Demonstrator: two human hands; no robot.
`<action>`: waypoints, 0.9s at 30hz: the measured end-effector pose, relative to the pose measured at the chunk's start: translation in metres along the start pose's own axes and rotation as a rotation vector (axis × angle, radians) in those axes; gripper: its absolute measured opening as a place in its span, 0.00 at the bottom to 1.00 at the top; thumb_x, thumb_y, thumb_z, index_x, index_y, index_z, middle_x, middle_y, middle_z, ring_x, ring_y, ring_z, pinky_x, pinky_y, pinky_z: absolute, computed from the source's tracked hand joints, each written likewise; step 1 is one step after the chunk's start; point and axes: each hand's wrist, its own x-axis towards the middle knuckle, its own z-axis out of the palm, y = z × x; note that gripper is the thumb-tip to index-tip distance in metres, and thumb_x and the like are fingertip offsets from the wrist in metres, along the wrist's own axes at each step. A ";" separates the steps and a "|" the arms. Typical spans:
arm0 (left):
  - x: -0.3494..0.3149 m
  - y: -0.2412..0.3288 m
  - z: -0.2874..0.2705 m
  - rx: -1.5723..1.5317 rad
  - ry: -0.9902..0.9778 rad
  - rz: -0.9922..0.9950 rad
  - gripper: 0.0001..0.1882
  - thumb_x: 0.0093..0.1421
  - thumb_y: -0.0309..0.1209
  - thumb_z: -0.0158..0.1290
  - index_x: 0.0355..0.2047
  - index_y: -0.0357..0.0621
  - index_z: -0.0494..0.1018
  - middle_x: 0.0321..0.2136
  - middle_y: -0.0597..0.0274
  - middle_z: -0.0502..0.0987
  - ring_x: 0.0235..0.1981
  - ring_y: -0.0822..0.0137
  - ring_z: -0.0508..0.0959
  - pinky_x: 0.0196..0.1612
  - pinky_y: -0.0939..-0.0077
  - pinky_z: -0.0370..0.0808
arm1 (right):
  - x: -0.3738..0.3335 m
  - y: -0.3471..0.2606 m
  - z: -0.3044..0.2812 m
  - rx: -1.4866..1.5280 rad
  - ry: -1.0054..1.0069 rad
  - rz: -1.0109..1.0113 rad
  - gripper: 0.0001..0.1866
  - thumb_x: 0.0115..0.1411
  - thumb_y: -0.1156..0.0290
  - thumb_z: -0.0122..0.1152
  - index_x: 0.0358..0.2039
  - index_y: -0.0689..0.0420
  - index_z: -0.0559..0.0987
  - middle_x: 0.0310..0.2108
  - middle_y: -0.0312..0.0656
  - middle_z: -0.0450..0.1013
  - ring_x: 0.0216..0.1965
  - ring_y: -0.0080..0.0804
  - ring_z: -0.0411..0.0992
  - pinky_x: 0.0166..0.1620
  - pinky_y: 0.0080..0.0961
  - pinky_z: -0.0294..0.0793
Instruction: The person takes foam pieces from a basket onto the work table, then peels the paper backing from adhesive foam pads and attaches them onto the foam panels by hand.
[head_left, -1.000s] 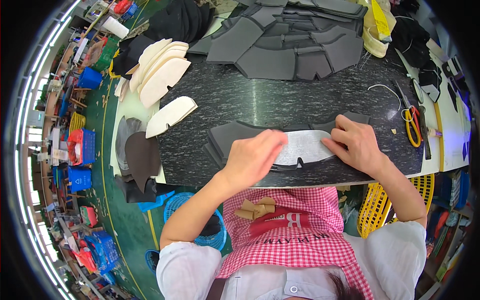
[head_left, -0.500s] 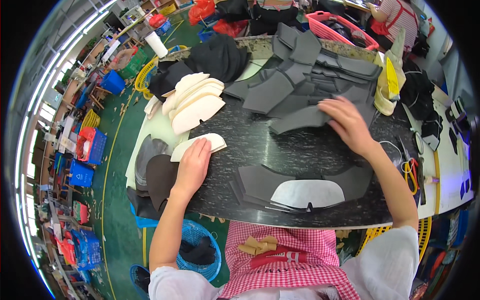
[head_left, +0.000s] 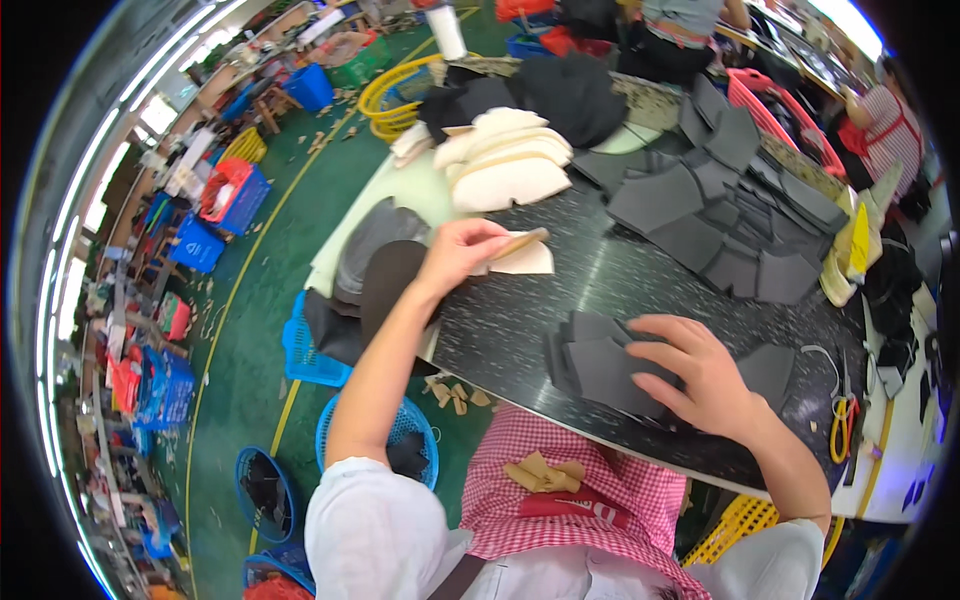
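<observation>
My left hand pinches the edge of a cream curved cut piece, tilted up over another cream piece on the dark speckled tabletop. Closer to me, my right hand rests over a small stack of dark grey foam-like cut pieces, its fingers spread and curved. Part of that stack is hidden beneath it. Beyond my left hand lies a fanned pile of cream pieces. A large heap of grey cut pieces covers the table's far right.
Dark rounded pieces lie left of my left forearm. Orange-handled scissors are at the right edge, and a yellow-and-cream object stands behind them. A pink basket is beyond the table. Blue baskets stand on the green floor.
The view has turned. My right hand has come from the far grey heap to the near stack, where the pale template no longer shows. My left hand has lifted a cream piece's edge.
</observation>
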 end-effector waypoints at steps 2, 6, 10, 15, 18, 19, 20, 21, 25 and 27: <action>-0.006 -0.008 0.005 0.023 0.053 0.017 0.07 0.56 0.27 0.57 0.34 0.39 0.79 0.28 0.67 0.79 0.30 0.78 0.75 0.35 0.82 0.72 | 0.046 0.008 0.024 -0.062 0.004 -0.172 0.14 0.52 0.69 0.60 0.40 0.58 0.76 0.47 0.46 0.69 0.49 0.45 0.68 0.52 0.36 0.67; -0.002 -0.012 0.033 0.095 0.084 0.211 0.09 0.55 0.34 0.57 0.33 0.42 0.79 0.25 0.67 0.79 0.29 0.78 0.74 0.36 0.79 0.73 | 0.119 0.041 0.074 -0.266 -0.046 -0.202 0.18 0.49 0.71 0.62 0.42 0.61 0.73 0.43 0.47 0.69 0.43 0.47 0.68 0.48 0.38 0.67; 0.036 0.034 0.021 -0.299 0.705 0.518 0.05 0.57 0.26 0.54 0.31 0.36 0.76 0.23 0.70 0.75 0.28 0.81 0.72 0.33 0.84 0.70 | 0.122 0.057 0.067 -0.228 -0.060 -0.162 0.18 0.50 0.78 0.59 0.43 0.61 0.72 0.43 0.49 0.66 0.46 0.49 0.63 0.49 0.38 0.65; 0.002 0.108 -0.001 0.704 0.795 1.374 0.07 0.45 0.28 0.54 0.27 0.45 0.72 0.26 0.61 0.72 0.27 0.62 0.75 0.28 0.70 0.72 | 0.132 0.058 0.030 0.789 -0.191 0.278 0.26 0.65 0.51 0.40 0.43 0.62 0.73 0.38 0.46 0.73 0.36 0.36 0.72 0.39 0.30 0.72; -0.009 0.054 0.059 0.732 0.336 1.306 0.04 0.49 0.29 0.50 0.26 0.45 0.68 0.24 0.63 0.69 0.26 0.64 0.73 0.26 0.71 0.71 | 0.120 0.041 0.021 1.184 -0.022 0.575 0.26 0.66 0.49 0.39 0.37 0.62 0.73 0.26 0.41 0.73 0.21 0.25 0.72 0.21 0.15 0.68; -0.004 0.020 0.084 0.848 0.223 1.276 0.08 0.50 0.32 0.52 0.29 0.43 0.69 0.28 0.60 0.71 0.31 0.61 0.74 0.36 0.66 0.72 | 0.107 0.080 0.029 1.050 0.070 0.569 0.23 0.66 0.51 0.42 0.35 0.60 0.73 0.25 0.39 0.72 0.19 0.23 0.70 0.19 0.15 0.66; -0.007 0.015 0.092 0.832 0.218 1.289 0.08 0.50 0.32 0.52 0.29 0.43 0.69 0.28 0.60 0.71 0.31 0.61 0.74 0.36 0.66 0.72 | 0.091 0.105 0.031 0.913 0.168 0.568 0.20 0.66 0.53 0.45 0.33 0.59 0.73 0.24 0.36 0.71 0.18 0.21 0.69 0.16 0.14 0.63; -0.012 0.011 0.094 0.724 0.183 1.246 0.13 0.48 0.35 0.54 0.32 0.42 0.70 0.31 0.58 0.71 0.35 0.58 0.73 0.43 0.60 0.69 | 0.079 0.109 0.033 0.889 0.124 0.580 0.17 0.65 0.56 0.47 0.32 0.58 0.74 0.23 0.34 0.70 0.17 0.20 0.68 0.16 0.14 0.62; -0.010 0.046 0.102 0.652 0.224 1.129 0.32 0.41 0.40 0.62 0.46 0.38 0.68 0.41 0.53 0.70 0.46 0.54 0.70 0.55 0.45 0.58 | 0.076 0.082 0.032 0.761 0.121 0.406 0.13 0.65 0.62 0.50 0.33 0.59 0.74 0.25 0.32 0.70 0.23 0.15 0.66 0.24 0.14 0.64; -0.001 0.052 0.113 0.621 0.156 1.084 0.37 0.35 0.38 0.63 0.48 0.38 0.67 0.38 0.56 0.72 0.41 0.55 0.72 0.54 0.48 0.60 | 0.070 0.102 0.021 0.731 0.174 0.286 0.13 0.65 0.63 0.50 0.38 0.60 0.75 0.30 0.31 0.71 0.29 0.14 0.66 0.31 0.14 0.64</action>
